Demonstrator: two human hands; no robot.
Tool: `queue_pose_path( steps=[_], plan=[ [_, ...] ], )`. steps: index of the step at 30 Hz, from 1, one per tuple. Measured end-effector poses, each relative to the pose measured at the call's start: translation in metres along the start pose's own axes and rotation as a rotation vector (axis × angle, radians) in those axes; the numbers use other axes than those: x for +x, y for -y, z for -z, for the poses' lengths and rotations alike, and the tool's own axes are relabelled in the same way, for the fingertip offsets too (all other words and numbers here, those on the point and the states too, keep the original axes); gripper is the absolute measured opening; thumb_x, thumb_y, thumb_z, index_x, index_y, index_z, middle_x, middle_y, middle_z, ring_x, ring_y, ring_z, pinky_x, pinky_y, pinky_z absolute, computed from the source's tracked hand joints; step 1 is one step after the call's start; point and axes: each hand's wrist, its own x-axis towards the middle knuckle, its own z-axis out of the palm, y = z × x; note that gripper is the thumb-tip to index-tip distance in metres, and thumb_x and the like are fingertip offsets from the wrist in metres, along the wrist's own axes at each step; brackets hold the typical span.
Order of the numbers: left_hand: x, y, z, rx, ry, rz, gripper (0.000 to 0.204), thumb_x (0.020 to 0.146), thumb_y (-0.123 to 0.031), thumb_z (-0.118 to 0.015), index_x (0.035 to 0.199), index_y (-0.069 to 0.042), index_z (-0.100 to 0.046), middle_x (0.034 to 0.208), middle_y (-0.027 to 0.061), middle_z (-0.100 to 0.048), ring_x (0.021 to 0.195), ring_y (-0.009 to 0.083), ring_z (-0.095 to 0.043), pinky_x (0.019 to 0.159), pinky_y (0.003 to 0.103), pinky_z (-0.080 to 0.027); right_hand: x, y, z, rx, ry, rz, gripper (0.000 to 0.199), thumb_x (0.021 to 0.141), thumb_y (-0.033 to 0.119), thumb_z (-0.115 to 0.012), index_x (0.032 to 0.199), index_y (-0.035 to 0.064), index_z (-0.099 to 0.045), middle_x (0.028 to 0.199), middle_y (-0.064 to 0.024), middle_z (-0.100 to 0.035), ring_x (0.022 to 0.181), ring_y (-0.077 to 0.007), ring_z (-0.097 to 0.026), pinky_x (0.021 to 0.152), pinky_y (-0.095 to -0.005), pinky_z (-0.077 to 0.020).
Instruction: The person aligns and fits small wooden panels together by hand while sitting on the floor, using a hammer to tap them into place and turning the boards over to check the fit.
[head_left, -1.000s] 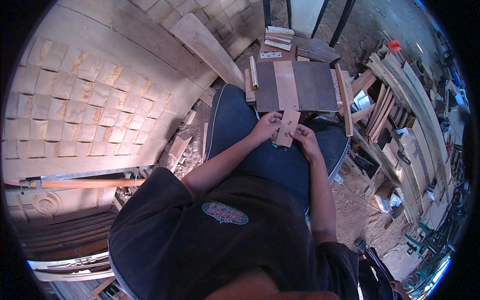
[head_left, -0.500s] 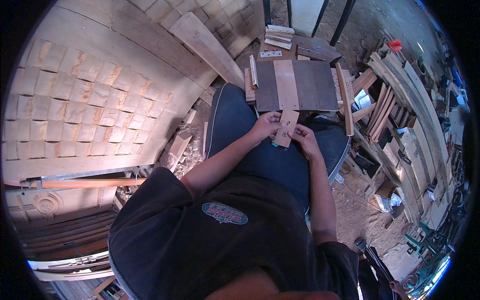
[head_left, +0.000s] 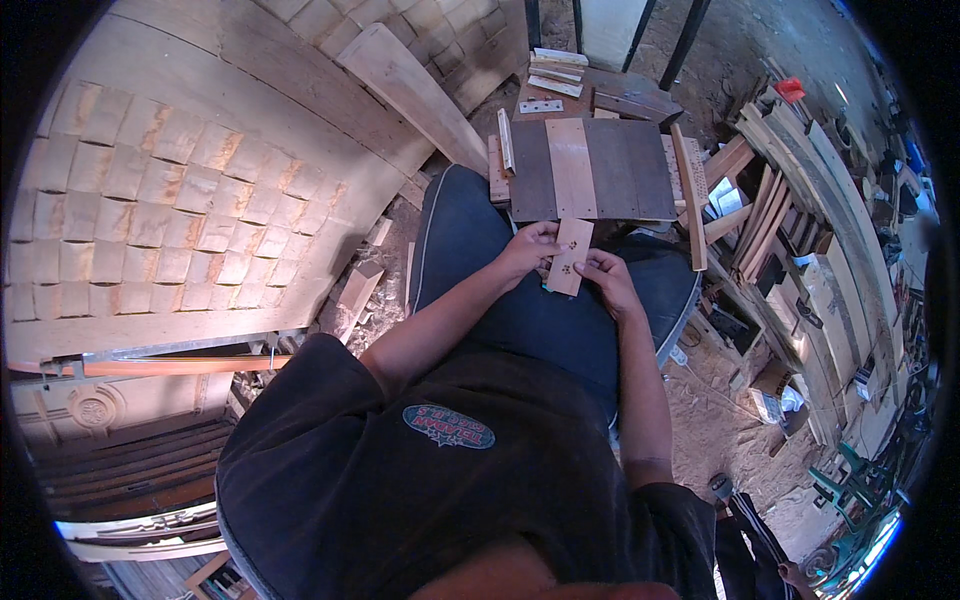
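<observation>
Over my lap I hold a small flat wooden piece (head_left: 569,262), pale brown, with two dark flower-like marks on its face. My left hand (head_left: 529,251) pinches its left edge, thumb on top. My right hand (head_left: 607,279) grips the opposite edge lower down. A bit of something green (head_left: 545,287) shows by the piece's lower left corner; I cannot make out what it is. Just beyond the piece lies a dark board (head_left: 632,170) with a lighter strip (head_left: 572,168) across it, on a low wooden bench.
Thin pale wood strips (head_left: 558,72) lie at the bench's far end. A narrow batten (head_left: 689,197) leans along its right side. Left of me stands a large panel with a woven-looking pattern (head_left: 180,200). Long planks (head_left: 810,190) are stacked at right. Another person (head_left: 755,545) is at lower right.
The wooden piece has tilted slightly, standing more upright, and shifted a little to the left. Both hands keep hold of it.
</observation>
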Motion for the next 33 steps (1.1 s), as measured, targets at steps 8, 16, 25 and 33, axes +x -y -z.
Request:
queue_pose_path(
  steps=[8,16,25,33],
  plan=[
    [-0.004,-0.006,-0.006,-0.027,0.001,-0.003,0.040,0.090,-0.006,-0.066,0.128,-0.005,-0.052,0.106,0.0075,-0.066,0.097,0.0177,-0.066,0.079,0.030,-0.055,0.000,0.000,0.004,0.027,0.008,0.001,0.020,0.087,0.012,-0.072,0.103,0.0001,-0.069,0.094,-0.0057,-0.071,0.087,-0.0137,-0.065,0.084,-0.0276,-0.0484],
    [0.002,0.001,-0.003,-0.179,0.061,0.001,0.035,0.102,-0.012,-0.048,0.134,0.001,-0.043,0.125,0.0162,-0.058,0.113,0.0278,-0.062,0.096,0.043,-0.053,-0.004,0.010,-0.005,0.118,0.114,0.057,0.037,0.091,0.010,-0.065,0.125,-0.0028,-0.061,0.105,-0.0101,-0.069,0.093,-0.0171,-0.066,0.089,-0.0310,-0.0506],
    [0.003,0.003,-0.003,-0.249,0.169,0.184,0.058,0.104,-0.049,-0.028,0.131,-0.002,-0.048,0.114,0.0187,-0.063,0.100,0.0321,-0.068,0.086,0.043,-0.059,-0.007,0.013,-0.002,0.049,0.119,0.067,0.036,0.091,0.008,-0.064,0.126,-0.0014,-0.062,0.109,-0.0109,-0.069,0.103,-0.0175,-0.063,0.095,-0.0305,-0.0468],
    [0.010,0.014,0.007,-0.291,0.167,0.126,0.063,0.104,-0.052,-0.024,0.134,-0.002,-0.046,0.116,0.0209,-0.061,0.098,0.0350,-0.068,0.080,0.048,-0.061,-0.005,0.013,-0.003,0.061,0.140,0.065,0.036,0.090,0.007,-0.063,0.125,-0.0015,-0.062,0.109,-0.0112,-0.069,0.103,-0.0181,-0.063,0.096,-0.0306,-0.0465]
  ],
)
